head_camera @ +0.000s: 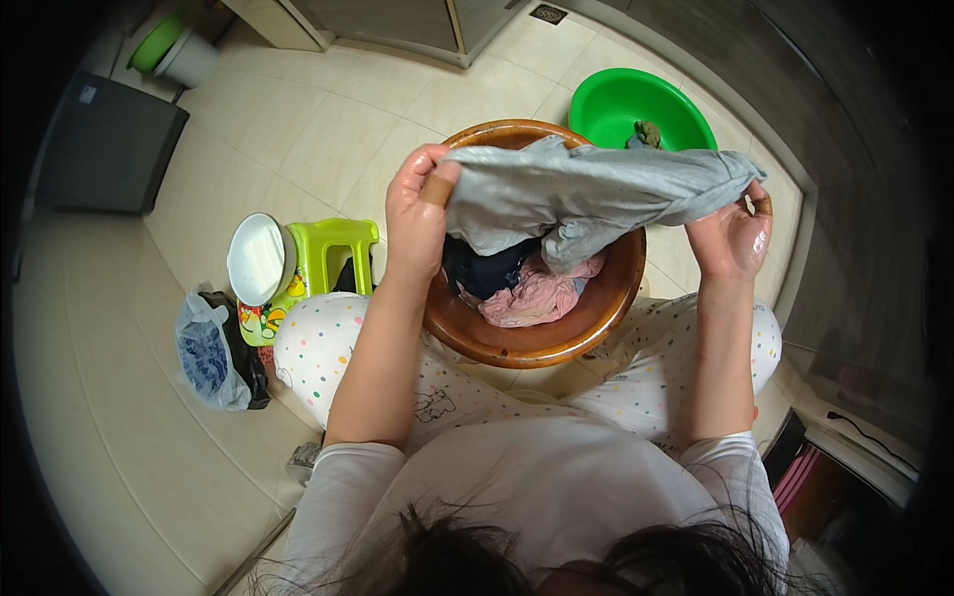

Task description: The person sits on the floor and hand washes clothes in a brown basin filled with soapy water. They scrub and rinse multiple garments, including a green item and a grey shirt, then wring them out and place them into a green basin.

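A wet-looking light grey garment (566, 182) is stretched sideways between my two hands, above a brown glazed basin (536, 354). My left hand (419, 205) pinches its left end, with a brown bandage-like strip round the thumb. At the other end, my right hand (730, 235) grips a bunched corner; a similar strip is on one of its digits. One fold of the garment hangs down into the basin. Inside lie a pink cloth (533, 298) and a dark navy cloth (484, 270), both partly covered by the grey garment.
Beyond the basin, a green plastic tub (607, 104) holds a small dark cloth item (647, 134). To the left, a white bowl (261, 257) rests on a lime-green plastic stool (320, 246), beside a plastic bag (205, 361). Farther off are a dark grey box (108, 145) and a floor drain (548, 14).
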The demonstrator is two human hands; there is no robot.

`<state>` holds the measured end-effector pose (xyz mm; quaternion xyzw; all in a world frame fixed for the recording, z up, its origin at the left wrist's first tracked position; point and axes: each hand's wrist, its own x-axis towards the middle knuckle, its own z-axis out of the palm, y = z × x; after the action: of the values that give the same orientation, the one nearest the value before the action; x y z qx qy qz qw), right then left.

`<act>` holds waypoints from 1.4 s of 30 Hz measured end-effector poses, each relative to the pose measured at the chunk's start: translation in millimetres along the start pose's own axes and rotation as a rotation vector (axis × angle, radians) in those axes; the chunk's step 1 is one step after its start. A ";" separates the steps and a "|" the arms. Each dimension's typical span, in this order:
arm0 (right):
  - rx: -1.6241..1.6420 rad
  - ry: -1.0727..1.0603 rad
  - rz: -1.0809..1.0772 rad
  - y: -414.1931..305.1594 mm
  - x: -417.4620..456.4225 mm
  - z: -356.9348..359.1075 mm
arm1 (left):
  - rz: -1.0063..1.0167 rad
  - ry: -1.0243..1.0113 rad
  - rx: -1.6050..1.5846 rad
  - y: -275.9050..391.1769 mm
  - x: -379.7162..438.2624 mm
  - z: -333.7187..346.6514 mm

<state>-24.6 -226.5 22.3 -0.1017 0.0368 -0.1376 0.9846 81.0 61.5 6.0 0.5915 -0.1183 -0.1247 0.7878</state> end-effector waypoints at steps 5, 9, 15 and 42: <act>-0.025 0.044 0.077 4.7 -2.4 -5.5 | -0.149 -0.869 0.622 13.9 -20.0 16.0; -0.236 0.157 0.127 23.9 -4.3 -5.7 | -0.545 -0.901 0.716 2.1 -22.1 14.6; -0.221 -0.095 0.279 44.4 -25.0 29.3 | -0.266 -0.350 0.703 -48.0 -11.3 7.8; -0.236 0.182 0.120 25.4 6.2 -24.8 | -0.069 -0.995 0.174 5.3 -49.7 59.2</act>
<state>-14.5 -209.0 -7.5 -0.2016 0.1475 -0.0820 0.9648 14.7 26.2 25.3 0.5275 -0.4698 -0.4069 0.5792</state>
